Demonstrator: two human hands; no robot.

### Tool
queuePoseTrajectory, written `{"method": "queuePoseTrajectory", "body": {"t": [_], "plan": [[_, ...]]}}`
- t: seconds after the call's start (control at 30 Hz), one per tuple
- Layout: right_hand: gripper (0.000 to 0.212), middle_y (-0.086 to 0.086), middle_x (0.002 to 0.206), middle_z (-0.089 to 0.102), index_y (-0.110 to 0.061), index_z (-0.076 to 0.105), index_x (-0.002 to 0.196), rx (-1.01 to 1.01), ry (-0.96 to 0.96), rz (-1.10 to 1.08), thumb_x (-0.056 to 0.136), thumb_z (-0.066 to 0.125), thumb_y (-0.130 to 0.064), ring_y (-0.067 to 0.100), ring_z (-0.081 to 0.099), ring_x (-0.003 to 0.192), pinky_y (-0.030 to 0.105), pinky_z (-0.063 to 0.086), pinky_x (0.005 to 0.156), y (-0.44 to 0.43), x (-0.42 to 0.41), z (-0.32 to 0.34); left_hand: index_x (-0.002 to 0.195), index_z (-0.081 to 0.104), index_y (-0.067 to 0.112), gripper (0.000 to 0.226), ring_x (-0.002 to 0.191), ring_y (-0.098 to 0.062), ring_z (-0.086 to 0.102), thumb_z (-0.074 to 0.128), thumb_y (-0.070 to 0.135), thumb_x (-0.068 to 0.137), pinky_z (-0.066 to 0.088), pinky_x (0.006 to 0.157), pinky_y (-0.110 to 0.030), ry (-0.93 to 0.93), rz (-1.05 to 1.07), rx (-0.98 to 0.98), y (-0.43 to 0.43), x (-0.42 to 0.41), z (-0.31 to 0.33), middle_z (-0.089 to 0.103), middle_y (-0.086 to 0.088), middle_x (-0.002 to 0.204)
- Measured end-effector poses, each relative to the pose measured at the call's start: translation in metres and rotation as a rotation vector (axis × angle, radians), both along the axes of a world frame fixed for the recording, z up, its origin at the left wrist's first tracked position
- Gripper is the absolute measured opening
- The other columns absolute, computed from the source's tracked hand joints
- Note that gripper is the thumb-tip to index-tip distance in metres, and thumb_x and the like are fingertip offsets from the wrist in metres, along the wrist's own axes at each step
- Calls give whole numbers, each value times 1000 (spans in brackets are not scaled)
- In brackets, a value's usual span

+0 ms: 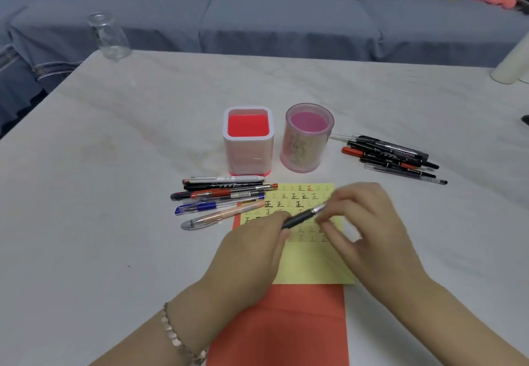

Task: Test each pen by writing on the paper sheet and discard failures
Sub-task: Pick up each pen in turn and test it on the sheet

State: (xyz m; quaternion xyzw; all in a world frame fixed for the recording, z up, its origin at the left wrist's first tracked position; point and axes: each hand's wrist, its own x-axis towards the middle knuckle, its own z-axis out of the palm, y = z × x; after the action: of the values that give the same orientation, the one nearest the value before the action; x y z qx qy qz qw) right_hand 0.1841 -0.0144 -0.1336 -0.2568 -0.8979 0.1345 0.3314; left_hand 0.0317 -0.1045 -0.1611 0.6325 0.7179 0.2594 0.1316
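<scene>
A yellow paper sheet (312, 262) with rows of written marks lies on a red sheet (280, 325) in front of me. Over it, my left hand (252, 248) grips the dark barrel of a black pen (300, 218). My right hand (363, 225) pinches the pen's silver end, blurred by motion. Several pens (223, 196) lie in a row left of the paper. Another pile of mostly black pens (395, 156) lies at the right. A square red and white pen holder (248, 139) and a round pink pen holder (308, 136) stand behind the paper.
A clear glass jar (110, 36) stands at the white table's far left corner. A white cylinder (512, 62) stands at the far right edge. A grey sofa (257, 16) with cushions runs behind the table.
</scene>
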Motion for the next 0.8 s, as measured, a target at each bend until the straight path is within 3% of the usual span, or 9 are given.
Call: {"method": "queuePoseTrajectory", "body": {"t": [0.03, 0.1, 0.17, 0.23, 0.33, 0.47, 0.63, 0.73, 0.8], "plan": [[10, -11, 70, 53, -17, 59, 71, -62, 88, -95, 79, 61, -22, 6, 47, 74, 12, 36, 72, -4, 2, 2, 125, 39, 33, 26, 82, -4, 51, 31, 30, 100, 38, 70, -23, -69, 34, 12, -3, -1, 1, 57, 14, 97], [21, -13, 52, 43, -21, 51, 69, -469, 251, -238, 79, 69, -24, 4, 42, 54, 10, 34, 55, -11, 0, 8, 120, 39, 39, 24, 70, 0, 48, 35, 27, 99, 35, 61, -19, -195, 26, 6, -6, 0, 5, 58, 16, 89], [23, -8, 43, 42, -20, 51, 77, -912, 317, -224, 73, 70, -32, 5, 38, 43, 14, 33, 46, -14, -5, 8, 109, 43, 38, 19, 73, -2, 48, 39, 24, 97, 37, 63, -21, -290, -31, -11, -7, 2, 11, 59, 13, 88], [29, -6, 40, 40, -15, 50, 76, -1135, 334, -165, 69, 61, -41, 9, 33, 37, 17, 29, 39, -16, -10, 8, 104, 46, 34, 15, 82, -4, 47, 38, 23, 97, 39, 72, -22, -308, -92, -25, -7, 6, 13, 57, 12, 94], [34, 0, 35, 36, -9, 44, 64, -1169, 341, -99, 81, 52, -37, 11, 27, 33, 17, 23, 36, -23, -19, 6, 103, 49, 24, 24, 85, -4, 45, 31, 31, 89, 36, 74, -19, -291, -181, -22, -5, 11, 14, 54, 10, 94], [35, 1, 34, 35, -2, 41, 66, -1156, 357, -112, 92, 49, -23, 8, 28, 31, 14, 26, 36, -29, -26, 0, 89, 44, 25, 21, 74, -9, 49, 29, 40, 88, 39, 68, -28, -306, -205, -43, -1, 13, 14, 57, 6, 85], [39, -1, 32, 32, -12, 37, 59, -1212, 395, 12, 94, 50, -24, 8, 23, 31, 15, 23, 36, -26, -25, 1, 86, 47, 31, 21, 59, -8, 47, 34, 47, 88, 41, 61, -29, -334, -233, -27, 1, 9, 14, 66, 3, 77], [36, -4, 32, 35, -28, 41, 51, -1139, 326, 123, 85, 50, -36, 9, 24, 32, 16, 25, 38, -24, -19, 1, 91, 56, 30, 32, 61, -9, 47, 36, 54, 85, 42, 65, -31, -430, -273, -126, 1, 4, 16, 67, 2, 79], [32, -2, 33, 40, -29, 43, 52, -1119, 310, 126, 81, 54, -38, 9, 29, 31, 17, 27, 38, -22, -15, 0, 90, 49, 31, 27, 63, -10, 49, 36, 55, 87, 41, 63, -26, -348, -261, -126, -2, 1, 16, 62, 3, 73]]}}
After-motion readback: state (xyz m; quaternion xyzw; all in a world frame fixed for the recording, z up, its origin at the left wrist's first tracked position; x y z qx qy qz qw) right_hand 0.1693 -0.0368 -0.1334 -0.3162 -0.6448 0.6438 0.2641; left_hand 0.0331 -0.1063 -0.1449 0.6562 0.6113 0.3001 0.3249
